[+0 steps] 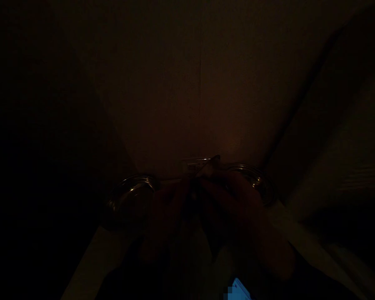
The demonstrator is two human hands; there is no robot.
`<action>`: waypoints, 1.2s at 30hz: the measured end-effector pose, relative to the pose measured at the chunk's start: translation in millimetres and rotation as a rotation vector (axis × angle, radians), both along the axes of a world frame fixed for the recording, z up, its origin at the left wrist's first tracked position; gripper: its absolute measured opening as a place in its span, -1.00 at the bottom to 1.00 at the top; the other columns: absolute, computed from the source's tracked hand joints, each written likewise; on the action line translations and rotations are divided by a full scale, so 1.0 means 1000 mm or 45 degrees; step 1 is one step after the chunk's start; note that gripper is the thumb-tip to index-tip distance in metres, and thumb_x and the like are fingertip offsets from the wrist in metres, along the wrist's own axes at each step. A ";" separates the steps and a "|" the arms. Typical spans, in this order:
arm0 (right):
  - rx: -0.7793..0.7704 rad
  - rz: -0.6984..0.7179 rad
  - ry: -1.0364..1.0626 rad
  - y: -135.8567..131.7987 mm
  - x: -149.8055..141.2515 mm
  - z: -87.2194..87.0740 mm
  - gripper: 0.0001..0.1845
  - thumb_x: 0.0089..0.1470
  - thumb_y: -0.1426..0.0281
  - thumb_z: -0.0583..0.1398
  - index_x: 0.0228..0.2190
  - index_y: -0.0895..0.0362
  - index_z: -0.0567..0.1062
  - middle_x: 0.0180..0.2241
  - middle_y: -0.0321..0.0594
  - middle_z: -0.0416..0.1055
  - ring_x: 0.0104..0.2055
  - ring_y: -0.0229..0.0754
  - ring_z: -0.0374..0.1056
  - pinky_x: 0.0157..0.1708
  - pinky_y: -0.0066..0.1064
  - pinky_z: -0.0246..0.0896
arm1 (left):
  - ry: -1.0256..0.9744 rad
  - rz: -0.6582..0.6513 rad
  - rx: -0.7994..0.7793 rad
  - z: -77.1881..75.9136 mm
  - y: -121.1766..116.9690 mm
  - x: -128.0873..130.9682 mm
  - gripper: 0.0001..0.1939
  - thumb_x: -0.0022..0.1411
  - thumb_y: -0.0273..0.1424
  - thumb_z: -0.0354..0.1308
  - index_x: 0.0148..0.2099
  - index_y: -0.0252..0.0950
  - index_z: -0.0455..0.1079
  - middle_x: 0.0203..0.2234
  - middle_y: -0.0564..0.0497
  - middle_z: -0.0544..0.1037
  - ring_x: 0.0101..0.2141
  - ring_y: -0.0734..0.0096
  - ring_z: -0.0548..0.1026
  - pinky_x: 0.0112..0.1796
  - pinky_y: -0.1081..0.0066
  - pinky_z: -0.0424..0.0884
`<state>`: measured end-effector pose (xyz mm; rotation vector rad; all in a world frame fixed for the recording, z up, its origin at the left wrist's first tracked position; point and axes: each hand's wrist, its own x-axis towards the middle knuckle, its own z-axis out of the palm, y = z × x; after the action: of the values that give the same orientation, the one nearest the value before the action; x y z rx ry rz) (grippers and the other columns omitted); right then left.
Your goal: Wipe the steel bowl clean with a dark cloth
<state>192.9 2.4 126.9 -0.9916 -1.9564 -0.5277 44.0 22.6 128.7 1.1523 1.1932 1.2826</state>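
Note:
The scene is very dark and most detail is lost. My left hand (165, 208) and my right hand (240, 200) come together near the centre, fingers bent and closed. Whatever sits between the fingertips is too dark to name. Just beyond them lies a small flat box-like thing (193, 166) with a shiny edge, and a thin dark strip slants up from my right fingers across its side. Left of my left hand is a shiny round metal dish (129, 193). A similar metal dish (262, 183) stands behind my right hand, which partly hides it.
A plain wall or panel (162, 100) with a vertical seam rises behind the dishes. The pale surface (93, 254) under my arms has its edge at the lower left. A lit bluish screen (239, 289) shows at the bottom edge, partly blurred out.

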 end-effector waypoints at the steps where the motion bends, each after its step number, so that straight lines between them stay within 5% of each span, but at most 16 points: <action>1: -0.017 -0.008 0.037 0.002 0.004 0.001 -0.78 0.15 0.44 0.11 -0.18 0.24 0.47 -0.24 -0.01 0.42 -0.26 -0.08 0.36 -0.36 -0.26 0.33 | 0.021 -0.012 -0.004 0.001 0.000 0.000 -0.65 0.02 -0.12 0.20 -0.53 -0.33 0.51 -0.64 0.05 0.52 -0.58 0.52 0.44 -0.59 0.61 0.30; 7: -0.262 -0.105 0.292 0.014 0.025 0.004 -0.78 0.18 0.40 0.09 -0.19 0.17 0.49 -0.28 -0.13 0.39 -0.29 -0.17 0.37 -0.31 -0.31 0.33 | 0.088 -0.001 0.053 0.003 -0.002 0.000 -0.66 0.02 -0.13 0.19 -0.51 -0.32 0.52 -0.61 0.01 0.56 -0.54 0.45 0.48 -0.57 0.58 0.32; 18: -0.063 0.026 0.054 -0.001 0.002 0.004 -0.78 0.14 0.43 0.12 -0.18 0.19 0.49 -0.24 -0.07 0.43 -0.25 -0.09 0.34 -0.36 -0.26 0.30 | 0.085 -0.046 0.004 -0.005 0.002 -0.002 -0.58 0.03 -0.05 0.17 -0.53 -0.33 0.47 -0.63 0.02 0.52 -0.57 0.48 0.42 -0.58 0.56 0.30; 24: -0.260 -0.071 0.311 0.012 0.028 0.010 -0.80 0.16 0.39 0.11 -0.22 0.15 0.50 -0.27 -0.14 0.42 -0.28 -0.17 0.38 -0.31 -0.32 0.32 | 0.078 -0.079 0.028 -0.004 0.004 -0.006 -0.64 -0.01 -0.10 0.20 -0.57 -0.30 0.49 -0.65 0.05 0.52 -0.60 0.51 0.40 -0.59 0.57 0.29; 29: -0.390 -0.120 0.431 0.019 0.043 0.011 -0.81 0.15 0.34 0.12 -0.34 0.12 0.53 -0.35 -0.20 0.44 -0.34 -0.18 0.42 -0.36 -0.34 0.31 | -0.009 -0.115 0.009 -0.002 0.006 -0.013 -0.72 0.01 -0.16 0.19 -0.50 -0.27 0.54 -0.56 -0.03 0.58 -0.50 0.35 0.50 -0.50 0.47 0.37; 36: -0.390 -0.112 0.416 0.018 0.044 0.010 -0.83 0.15 0.34 0.12 -0.33 0.09 0.52 -0.36 -0.21 0.43 -0.36 -0.17 0.41 -0.37 -0.31 0.32 | -0.036 -0.091 -0.068 -0.002 0.005 -0.013 -0.73 0.05 -0.19 0.18 -0.51 -0.28 0.51 -0.58 -0.03 0.55 -0.51 0.39 0.47 -0.51 0.48 0.33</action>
<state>237.2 20.6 137.3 -1.2721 -1.7326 -0.1011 31.4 27.1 126.4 1.1244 1.1491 1.2024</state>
